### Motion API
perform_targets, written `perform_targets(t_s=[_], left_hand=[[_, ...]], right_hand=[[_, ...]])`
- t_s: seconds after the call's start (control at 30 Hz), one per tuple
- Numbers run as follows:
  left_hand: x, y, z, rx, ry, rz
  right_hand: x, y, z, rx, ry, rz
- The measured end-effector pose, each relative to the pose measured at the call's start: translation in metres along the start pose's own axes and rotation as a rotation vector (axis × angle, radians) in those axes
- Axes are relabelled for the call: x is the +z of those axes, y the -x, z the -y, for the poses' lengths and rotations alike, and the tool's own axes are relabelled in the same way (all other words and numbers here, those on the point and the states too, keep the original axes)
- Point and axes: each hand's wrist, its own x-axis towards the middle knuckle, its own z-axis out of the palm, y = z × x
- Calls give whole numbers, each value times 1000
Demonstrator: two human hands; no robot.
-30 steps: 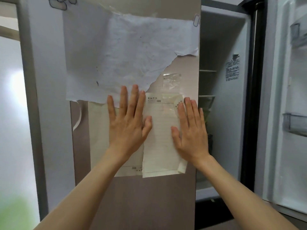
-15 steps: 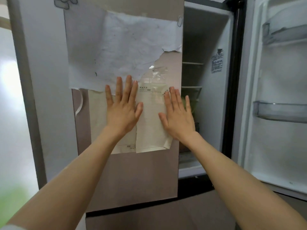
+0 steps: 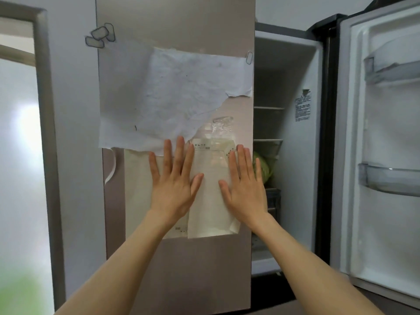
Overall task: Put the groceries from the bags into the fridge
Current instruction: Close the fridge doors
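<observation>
A tall fridge stands in front of me. Its left door (image 3: 177,26) is closed, brownish, and covered with taped papers. My left hand (image 3: 175,180) lies flat on that door with straight fingers, over a cream sheet (image 3: 211,196). My right hand (image 3: 245,185) lies flat beside it near the door's right edge. The right door (image 3: 386,155) stands swung open. Inside the open compartment (image 3: 295,155) a green cabbage (image 3: 263,170) sits on a shelf, partly hidden by my right hand. No bags are in view.
A large torn white paper (image 3: 163,98) hangs above my hands. The open door carries clear plastic bins, one high (image 3: 391,67) and one lower (image 3: 391,178). A grey wall and a window frame (image 3: 45,133) stand to the left.
The view has shifted, now showing more of the fridge top. Both hands stay flat on the closed left door over the papers.
</observation>
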Motion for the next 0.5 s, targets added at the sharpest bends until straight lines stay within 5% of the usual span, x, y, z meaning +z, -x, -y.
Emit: perform_targets(t_s=[0.27, 0.5], left_hand=[[21, -6, -1, -19, -73, -89], [15, -4, -2, -14, -75, -2]], right_hand=[[40, -13, -13, -86, -140, -149], [27, -10, -18, -81, -66, -31]])
